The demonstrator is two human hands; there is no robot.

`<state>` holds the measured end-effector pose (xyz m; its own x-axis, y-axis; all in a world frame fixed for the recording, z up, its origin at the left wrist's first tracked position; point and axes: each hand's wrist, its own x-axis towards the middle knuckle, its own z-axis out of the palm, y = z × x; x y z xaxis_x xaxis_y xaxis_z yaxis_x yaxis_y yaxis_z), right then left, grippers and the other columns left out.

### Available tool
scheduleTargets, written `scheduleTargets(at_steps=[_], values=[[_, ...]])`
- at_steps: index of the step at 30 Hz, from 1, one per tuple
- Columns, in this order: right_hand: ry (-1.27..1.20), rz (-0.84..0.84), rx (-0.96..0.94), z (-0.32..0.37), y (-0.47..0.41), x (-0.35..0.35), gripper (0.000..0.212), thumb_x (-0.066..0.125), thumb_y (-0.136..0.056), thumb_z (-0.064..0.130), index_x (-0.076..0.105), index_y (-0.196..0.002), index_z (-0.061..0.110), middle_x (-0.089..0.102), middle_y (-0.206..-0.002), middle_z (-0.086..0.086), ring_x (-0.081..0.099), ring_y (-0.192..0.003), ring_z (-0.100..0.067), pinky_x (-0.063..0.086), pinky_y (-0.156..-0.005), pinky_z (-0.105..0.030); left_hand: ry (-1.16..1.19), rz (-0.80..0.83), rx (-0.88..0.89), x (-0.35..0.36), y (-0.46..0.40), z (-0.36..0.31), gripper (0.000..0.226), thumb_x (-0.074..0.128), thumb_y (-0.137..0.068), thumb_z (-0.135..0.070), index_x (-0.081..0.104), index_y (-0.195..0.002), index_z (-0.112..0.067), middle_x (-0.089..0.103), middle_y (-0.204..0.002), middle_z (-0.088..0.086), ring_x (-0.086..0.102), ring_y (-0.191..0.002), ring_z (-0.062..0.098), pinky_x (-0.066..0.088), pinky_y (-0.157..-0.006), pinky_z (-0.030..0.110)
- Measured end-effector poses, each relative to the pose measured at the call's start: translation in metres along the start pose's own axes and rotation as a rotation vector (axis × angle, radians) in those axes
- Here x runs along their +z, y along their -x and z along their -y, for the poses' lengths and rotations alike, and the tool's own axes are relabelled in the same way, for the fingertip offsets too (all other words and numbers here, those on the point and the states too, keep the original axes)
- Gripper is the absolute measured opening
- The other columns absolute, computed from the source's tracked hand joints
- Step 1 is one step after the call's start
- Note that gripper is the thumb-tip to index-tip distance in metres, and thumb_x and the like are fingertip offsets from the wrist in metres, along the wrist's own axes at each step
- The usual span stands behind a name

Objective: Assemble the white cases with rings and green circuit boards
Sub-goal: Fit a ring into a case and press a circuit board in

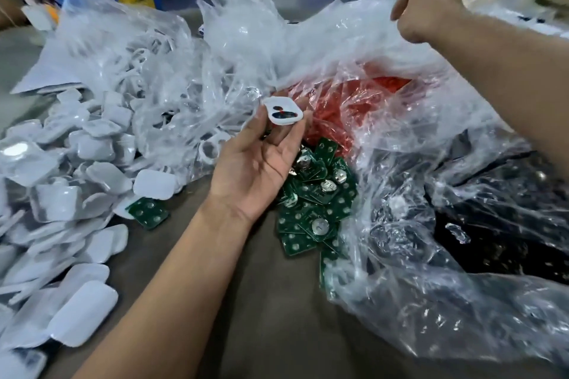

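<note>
Far left: heap of white rounded-square plastic cases (61, 194) spread over grey-brown worktop (277, 317), none visibly fitted with a board. Behind it, clear crumpled plastic bag of white rings (138, 71), mostly blurred. One stray green circuit board (147, 212) at heap's edge. Centre: left hand (261, 163), palm up, fingertips pinching single white case with dark marks inside (282, 114); ring or board in it not discernible. Just right of and below that hand, pile of green circuit boards with round metal cells (314, 203), spilling from large clear plastic sheet (400, 163) over something red. Upper right: right hand (428, 6) clenched on edge of that sheet, lifting it. Judgement: early stage, one case in progress, bulk of cases, rings and boards unassembled.
</note>
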<state>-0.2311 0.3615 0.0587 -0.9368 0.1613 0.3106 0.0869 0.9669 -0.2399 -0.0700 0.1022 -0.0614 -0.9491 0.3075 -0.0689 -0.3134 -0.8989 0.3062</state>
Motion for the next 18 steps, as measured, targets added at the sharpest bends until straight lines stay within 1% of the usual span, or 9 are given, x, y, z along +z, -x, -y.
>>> scheduleTargets(at_steps=[2, 3, 4, 5, 8, 10, 13, 16, 18], values=[[0.134, 0.187, -0.046, -0.009, -0.005, 0.01, 0.032, 0.063, -0.093, 0.001, 0.07, -0.124, -0.001, 0.069, -0.124, -0.023, 0.066, -0.101, -0.033, 0.05, -0.077, -0.029, -0.005, 0.047, -0.021, -0.001, -0.002, -0.003, 0.036, 0.059, -0.092, -0.01, 0.066, -0.124, 0.006, 0.066, -0.123, 0.032, 0.072, -0.103, 0.042, 0.063, -0.083, 0.038], [0.195, 0.278, -0.057, -0.012, -0.004, 0.018, 0.031, 0.065, -0.092, 0.001, 0.072, -0.123, 0.001, 0.07, -0.122, -0.022, 0.066, -0.099, -0.032, 0.051, -0.077, -0.029, -0.025, 0.06, -0.027, -0.003, -0.001, -0.005, 0.034, 0.059, -0.092, -0.011, 0.067, -0.12, 0.006, 0.066, -0.122, 0.032, 0.072, -0.103, 0.041, 0.063, -0.084, 0.037], [0.267, 0.337, -0.079, -0.012, -0.003, 0.025, 0.029, 0.065, -0.092, 0.003, 0.074, -0.119, 0.002, 0.071, -0.121, -0.022, 0.066, -0.101, -0.034, 0.054, -0.082, -0.031, -0.057, 0.069, -0.032, -0.004, 0.0, -0.006, 0.033, 0.059, -0.092, -0.011, 0.068, -0.118, 0.006, 0.067, -0.121, 0.03, 0.072, -0.102, 0.039, 0.063, -0.084, 0.036], [0.323, 0.358, -0.1, -0.01, -0.002, 0.031, 0.025, 0.065, -0.093, 0.005, 0.075, -0.115, 0.001, 0.07, -0.118, -0.024, 0.067, -0.103, -0.037, 0.055, -0.087, -0.034, -0.09, 0.077, -0.038, -0.005, 0.0, -0.008, 0.033, 0.06, -0.091, -0.012, 0.069, -0.117, 0.005, 0.068, -0.12, 0.029, 0.073, -0.102, 0.037, 0.062, -0.084, 0.034], [0.36, 0.303, -0.123, -0.012, -0.013, 0.05, 0.02, 0.065, -0.092, 0.006, 0.073, -0.107, -0.004, 0.069, -0.109, -0.029, 0.067, -0.099, -0.042, 0.059, -0.091, -0.044, -0.135, 0.084, -0.058, -0.006, 0.0, -0.008, 0.032, 0.061, -0.092, -0.014, 0.07, -0.117, 0.004, 0.07, -0.118, 0.026, 0.074, -0.1, 0.034, 0.062, -0.082, 0.032], [0.359, 0.22, -0.133, -0.012, -0.016, 0.056, 0.019, 0.064, -0.09, 0.003, 0.07, -0.107, -0.005, 0.067, -0.111, -0.032, 0.066, -0.102, -0.045, 0.057, -0.089, -0.043, -0.126, 0.095, -0.068, -0.006, -0.001, -0.008, 0.035, 0.067, -0.088, -0.011, 0.068, -0.12, 0.004, 0.07, -0.119, 0.026, 0.074, -0.099, 0.035, 0.062, -0.08, 0.032], [0.387, 0.104, -0.138, -0.013, -0.017, 0.063, 0.019, 0.066, -0.087, 0.002, 0.065, -0.105, -0.003, 0.064, -0.109, -0.031, 0.063, -0.107, -0.049, 0.052, -0.083, -0.043, -0.111, 0.127, -0.077, -0.007, -0.002, -0.008, 0.048, 0.079, -0.079, -0.009, 0.067, -0.123, 0.004, 0.068, -0.122, 0.026, 0.073, -0.1, 0.035, 0.062, -0.081, 0.033], [0.448, 0.06, -0.186, -0.017, -0.02, 0.066, 0.006, 0.058, -0.091, 0.009, 0.059, -0.095, 0.004, 0.063, -0.102, -0.026, 0.059, -0.111, -0.046, 0.043, -0.089, -0.043, -0.132, 0.118, -0.072, -0.006, -0.001, -0.007, 0.05, 0.076, -0.079, -0.013, 0.065, -0.125, 0.002, 0.069, -0.122, 0.025, 0.073, -0.1, 0.033, 0.062, -0.082, 0.031], [0.486, 0.028, -0.238, -0.019, -0.028, 0.067, 0.011, 0.053, -0.093, 0.005, 0.063, -0.095, 0.0, 0.065, -0.105, -0.03, 0.06, -0.108, -0.045, 0.04, -0.092, -0.043, -0.144, 0.114, -0.067, -0.005, -0.001, -0.006, 0.041, 0.067, -0.088, -0.015, 0.064, -0.125, 0.001, 0.07, -0.12, 0.024, 0.073, -0.099, 0.032, 0.062, -0.083, 0.03]])
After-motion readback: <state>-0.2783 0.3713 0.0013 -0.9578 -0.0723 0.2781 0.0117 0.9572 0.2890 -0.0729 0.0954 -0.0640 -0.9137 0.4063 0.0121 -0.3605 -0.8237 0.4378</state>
